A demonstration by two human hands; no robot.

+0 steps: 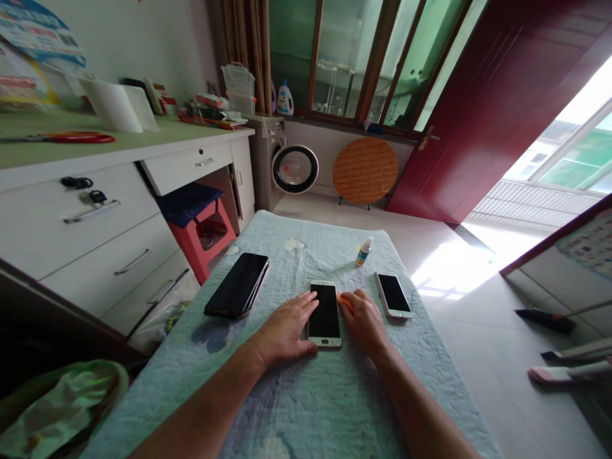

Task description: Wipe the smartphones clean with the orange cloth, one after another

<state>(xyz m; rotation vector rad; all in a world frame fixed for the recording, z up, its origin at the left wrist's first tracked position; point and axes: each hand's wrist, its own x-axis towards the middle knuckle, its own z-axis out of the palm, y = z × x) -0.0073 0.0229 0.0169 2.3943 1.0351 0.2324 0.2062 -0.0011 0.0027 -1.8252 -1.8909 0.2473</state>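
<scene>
Quilted pale-blue cover (296, 395) cushions the white phone (324, 312), lying flat at centre. Left hand (287, 328), fingers spread, presses its left edge, likely steadying it; right hand (364, 319) curls beside the right edge, pinching an orange pad (343, 298).

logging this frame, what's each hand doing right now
Left hand: open, flat, touching the white phone.
Right hand: closed on a small orange thing.

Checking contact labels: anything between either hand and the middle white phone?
Nothing visible. The left hand touches the white phone along its left edge. The right hand sits at the right edge, with a small orange thing under its fingertips, beside the phone rather than across it.
</scene>
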